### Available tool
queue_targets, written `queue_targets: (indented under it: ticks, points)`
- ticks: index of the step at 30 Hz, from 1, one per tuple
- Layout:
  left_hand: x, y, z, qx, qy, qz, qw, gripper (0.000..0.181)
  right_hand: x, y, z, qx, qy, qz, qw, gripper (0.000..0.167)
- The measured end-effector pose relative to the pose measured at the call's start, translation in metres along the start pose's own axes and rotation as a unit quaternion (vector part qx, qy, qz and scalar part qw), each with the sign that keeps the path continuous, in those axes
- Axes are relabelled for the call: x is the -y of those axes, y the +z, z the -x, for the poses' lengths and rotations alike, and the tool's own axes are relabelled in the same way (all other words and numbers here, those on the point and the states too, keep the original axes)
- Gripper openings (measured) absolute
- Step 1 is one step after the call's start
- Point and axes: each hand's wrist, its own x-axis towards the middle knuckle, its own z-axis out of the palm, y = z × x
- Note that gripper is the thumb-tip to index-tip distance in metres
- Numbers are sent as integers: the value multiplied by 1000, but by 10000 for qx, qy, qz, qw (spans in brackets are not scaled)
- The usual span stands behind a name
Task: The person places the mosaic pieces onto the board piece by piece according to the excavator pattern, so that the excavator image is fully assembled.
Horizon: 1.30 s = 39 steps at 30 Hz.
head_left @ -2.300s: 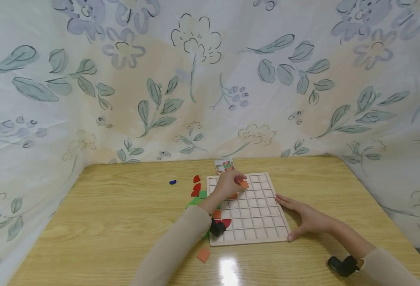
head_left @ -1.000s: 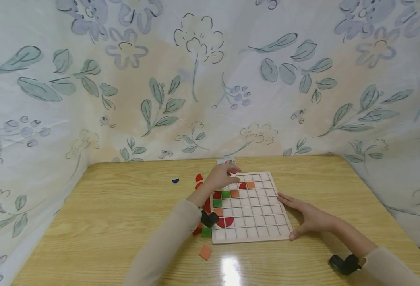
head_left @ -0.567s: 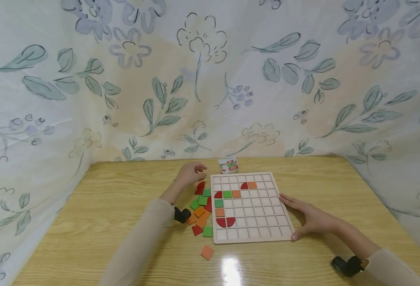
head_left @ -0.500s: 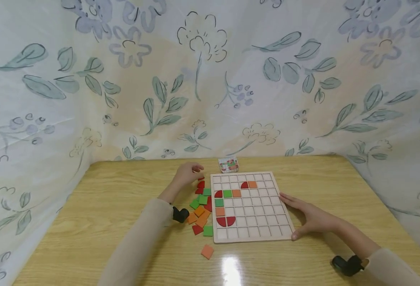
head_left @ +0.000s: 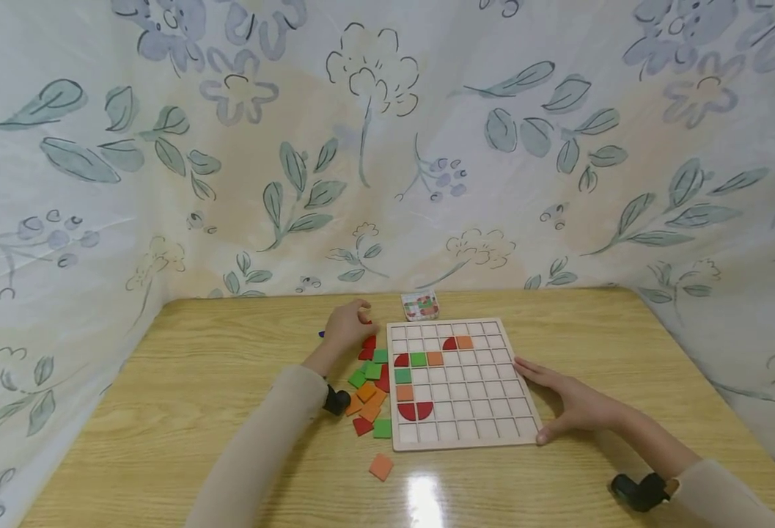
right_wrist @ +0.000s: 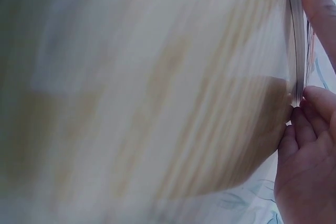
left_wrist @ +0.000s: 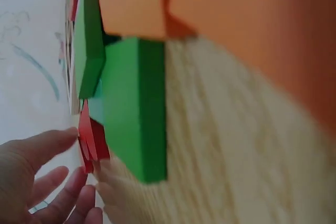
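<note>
My left hand (head_left: 349,328) is at the back of the loose pieces, left of the board. In the left wrist view the thumb and a finger of my left hand (left_wrist: 42,182) pinch a red piece (left_wrist: 93,137). The wooden grid board (head_left: 466,444) holds red rounded pieces (head_left: 424,411), green squares (head_left: 418,359) and orange squares (head_left: 465,342) in some cells. My right hand (head_left: 568,400) rests against the board's right edge, fingers extended, thumb at the near right corner. The right wrist view shows my right hand (right_wrist: 310,156) beside the board's edge (right_wrist: 295,35).
Several green, orange and red pieces (head_left: 374,370) lie heaped along the board's left side. One orange square (head_left: 381,467) lies apart in front. Behind the board is a small patterned card (head_left: 420,305); a blue piece (head_left: 322,334) is partly visible left of my left hand.
My left hand has let go of the orange square on the board and moved left to the loose pieces, where it has taken hold of a red one. The right hand stays at the edge.
</note>
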Motion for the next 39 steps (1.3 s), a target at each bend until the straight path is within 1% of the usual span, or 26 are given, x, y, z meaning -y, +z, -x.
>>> queue_targets:
  ticks: [2,4,7,10,12,14,20,25,28,31,35,39]
  points:
    - [1,1,0,-4,50,-44,10000,43,0,0,0,-6,-8,-4,10000,109]
    - [2,1,-2,92,175,-35,9998,39,0,1,0,-13,-6,-15,10000,109]
    - [4,0,-4,412,494,36,9979,33,-1,1,0,-18,15,19,10000,109]
    - [8,-1,-6,802,810,194,9933,32,-1,1,0,-18,27,35,10000,109]
    - [11,-2,-8,975,928,324,9904,32,0,1,0,-23,36,3,10000,109]
    - [14,-3,-9,1053,987,432,9886,33,0,1,0,-28,60,-6,10000,109]
    - [20,-4,-9,982,1059,521,9881,32,2,1,0,-21,126,-39,9999,110]
    - [23,-5,-9,964,902,517,9899,28,2,1,0,-55,14,-14,10000,109]
    - [22,-7,-9,980,872,387,9906,27,2,1,0,-75,-58,-1,10000,109]
    - [21,-11,-11,936,929,233,9910,29,1,1,0,-66,-68,-60,9999,109]
    - [16,-19,-13,791,1064,34,9912,33,1,1,0,-36,-15,-117,9999,108]
    - [10,-25,-12,769,1205,4,9897,35,2,0,0,-16,47,-100,9999,109]
